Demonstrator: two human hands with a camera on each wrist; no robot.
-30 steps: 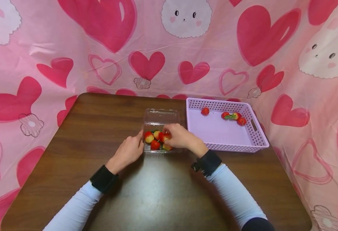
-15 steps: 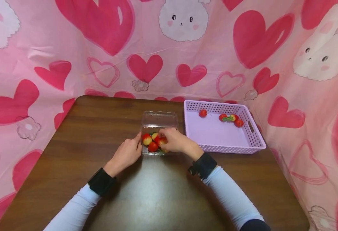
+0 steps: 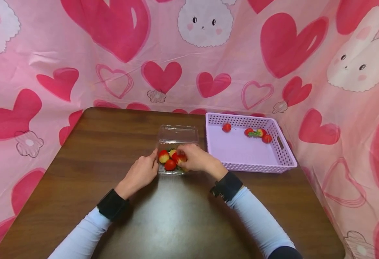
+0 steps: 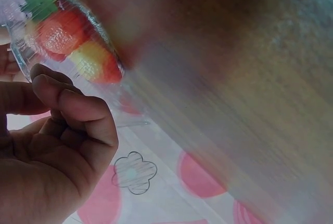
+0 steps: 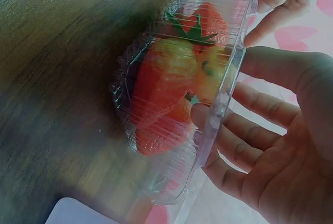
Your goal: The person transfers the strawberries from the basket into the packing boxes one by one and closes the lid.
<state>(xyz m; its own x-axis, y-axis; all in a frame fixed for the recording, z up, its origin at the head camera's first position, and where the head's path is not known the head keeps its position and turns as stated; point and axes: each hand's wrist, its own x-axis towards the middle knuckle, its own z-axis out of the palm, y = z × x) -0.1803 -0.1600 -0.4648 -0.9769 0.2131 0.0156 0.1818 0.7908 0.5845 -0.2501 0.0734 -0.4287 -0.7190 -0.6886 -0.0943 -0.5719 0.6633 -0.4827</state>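
Observation:
A clear plastic clamshell box, its lid raised at the back, holds several red and yellow strawberries. My left hand holds the box's left edge, with thumb and curled fingers meeting at the rim in the left wrist view. Inside the right part of the box, my right hand grips a strawberry from above. The right wrist view has its fingers reaching over the rim, fingertips partly hidden behind the ribbed plastic. Green leaves show among the fruit.
A lilac perforated basket stands to the right of the box. In it lie a red fruit at the back left and several more near the right. The brown table meets a pink heart-patterned cloth behind.
My right hand has shifted slightly within the box, still at the same strawberry. The left hand stays at the box's edge. The head view has tilted and moved a little.

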